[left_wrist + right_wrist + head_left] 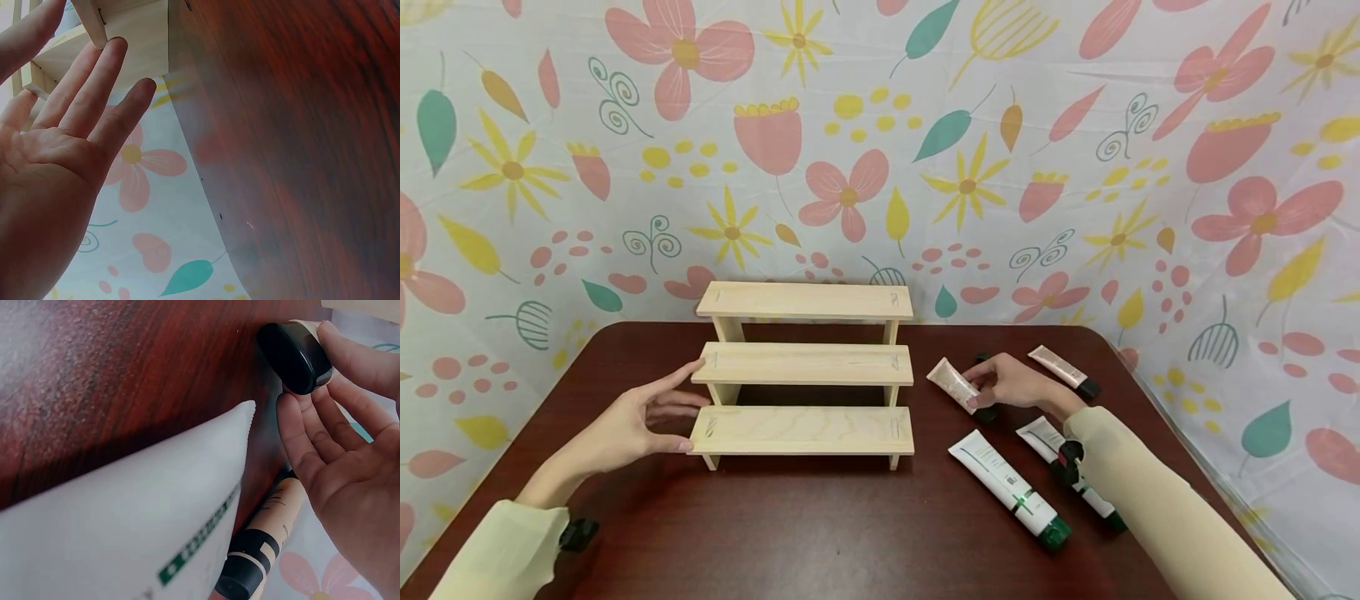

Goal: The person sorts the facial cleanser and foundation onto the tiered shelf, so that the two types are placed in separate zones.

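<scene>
A pale three-tier wooden display stand [805, 429] stands on the table. My left hand [636, 421] is at its left side, the thumb touching the lowest tier's front corner and the index fingertip at the middle tier's end. In the left wrist view the other fingers [106, 81] are stretched out, holding nothing. To the right of the stand, my right hand [1011, 383] grips a small beige tube [953, 385] near its black cap [294, 359]. The thumb and fingers are on either side of it. The tube lies slanted, close to the tabletop.
Two white tubes with green caps lie nearby, one in front [1000, 479] and one partly under the right forearm [1041, 437]. Another beige tube with a black cap [1060, 367] is at the back right. A dark object [982, 357] peeks out behind the right hand. Flowered cloth [850, 125] hangs behind the table.
</scene>
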Tool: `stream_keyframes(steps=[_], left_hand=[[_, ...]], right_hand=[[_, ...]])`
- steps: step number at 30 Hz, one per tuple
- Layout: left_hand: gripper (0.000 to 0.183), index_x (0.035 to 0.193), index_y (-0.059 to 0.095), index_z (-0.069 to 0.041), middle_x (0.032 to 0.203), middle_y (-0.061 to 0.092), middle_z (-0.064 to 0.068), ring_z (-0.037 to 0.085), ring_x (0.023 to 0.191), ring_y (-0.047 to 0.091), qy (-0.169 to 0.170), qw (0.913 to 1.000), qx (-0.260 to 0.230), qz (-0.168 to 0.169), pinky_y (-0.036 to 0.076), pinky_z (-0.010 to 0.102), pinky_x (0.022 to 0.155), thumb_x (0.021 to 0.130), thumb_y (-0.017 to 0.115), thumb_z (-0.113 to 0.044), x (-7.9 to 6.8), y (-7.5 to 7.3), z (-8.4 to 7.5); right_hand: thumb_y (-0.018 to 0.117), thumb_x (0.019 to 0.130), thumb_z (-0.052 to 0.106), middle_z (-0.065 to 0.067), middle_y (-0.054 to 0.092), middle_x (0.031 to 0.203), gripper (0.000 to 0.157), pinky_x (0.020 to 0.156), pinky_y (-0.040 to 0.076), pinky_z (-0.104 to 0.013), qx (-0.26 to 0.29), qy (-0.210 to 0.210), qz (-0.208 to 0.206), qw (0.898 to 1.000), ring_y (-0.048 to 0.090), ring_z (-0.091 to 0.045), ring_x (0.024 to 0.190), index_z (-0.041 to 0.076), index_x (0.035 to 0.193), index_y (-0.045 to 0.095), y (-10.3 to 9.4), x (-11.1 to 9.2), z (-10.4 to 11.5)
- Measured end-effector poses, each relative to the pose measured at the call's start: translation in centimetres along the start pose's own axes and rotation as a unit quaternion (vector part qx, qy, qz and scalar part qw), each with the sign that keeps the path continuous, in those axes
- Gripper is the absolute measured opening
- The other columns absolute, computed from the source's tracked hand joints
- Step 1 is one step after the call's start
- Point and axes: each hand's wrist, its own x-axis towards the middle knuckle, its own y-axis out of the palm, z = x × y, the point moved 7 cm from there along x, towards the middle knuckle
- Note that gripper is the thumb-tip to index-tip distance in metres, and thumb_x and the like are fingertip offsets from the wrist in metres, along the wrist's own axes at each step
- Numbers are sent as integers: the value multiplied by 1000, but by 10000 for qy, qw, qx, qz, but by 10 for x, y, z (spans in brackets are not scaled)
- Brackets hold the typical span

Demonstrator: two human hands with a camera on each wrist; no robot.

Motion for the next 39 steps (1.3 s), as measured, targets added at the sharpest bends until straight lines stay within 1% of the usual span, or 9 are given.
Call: stream_keyframes(steps=[3,7,10,14,16,21,31,35,39], left_hand=[[110,168,29,-11,123,72,18,21,112,72,6,10000,18,-1,59,31,89,78,92,0,0,0,0],[110,167,30,-11,122,73,16,20,113,72,39,10000,39,-21,56,27,92,78,92,1,0,-1,-1],[109,167,30,-11,122,74,15,20,114,71,60,10000,57,-37,54,24,95,78,92,0,0,-1,-1],[109,167,30,-11,122,74,14,20,116,71,37,9999,88,-33,53,23,96,79,92,-2,-1,-1,-1],[109,168,30,-11,123,74,15,21,117,71,24,9999,108,-33,52,23,97,79,93,-3,-1,-1,-1],[109,168,30,-12,125,73,16,23,119,70,9,9999,113,-40,53,24,97,79,93,-3,-1,-1,0],[109,168,29,-12,127,71,20,19,120,68,-83,10000,-52,-15,60,38,89,79,92,-2,-1,1,2],[109,168,29,-12,127,71,20,19,120,68,-72,9999,-75,-12,60,39,89,79,92,-2,-1,1,3],[109,168,29,-12,127,71,20,19,120,69,-84,9999,-82,-12,60,38,89,80,92,-2,-1,1,3]], right_hand=[[83,90,7,-18,72,118,59,76,55,-32,14,13,-49,10000,67,-24,85,-14,139,60,-1,-2,0],[83,90,8,-17,73,106,61,70,50,-31,34,-33,-103,9999,60,-21,74,-13,142,58,-2,-4,2],[83,91,9,-17,72,106,60,70,50,-31,17,-95,-195,9998,63,-23,79,-12,142,59,-3,-6,5],[84,91,10,-18,72,122,60,79,56,-33,56,-142,-298,9994,70,-28,96,-11,141,60,-3,-8,9],[84,91,10,-18,72,122,59,81,57,-34,81,-155,-331,9993,70,-29,100,-11,141,60,-3,-9,10],[85,90,10,-15,74,115,57,81,58,-35,56,-230,-462,9987,70,-27,100,-9,139,63,-4,-11,14],[83,91,8,-17,76,113,56,79,59,-31,141,-521,-786,9954,72,-32,105,-8,141,63,-5,-15,19],[83,91,7,-18,76,114,56,79,57,-29,186,-592,-990,9932,72,-34,109,-8,141,62,-7,-18,23],[83,91,8,-21,75,118,57,81,57,-28,247,-513,-1193,9912,71,-36,112,-9,141,62,-10,-20,27]])
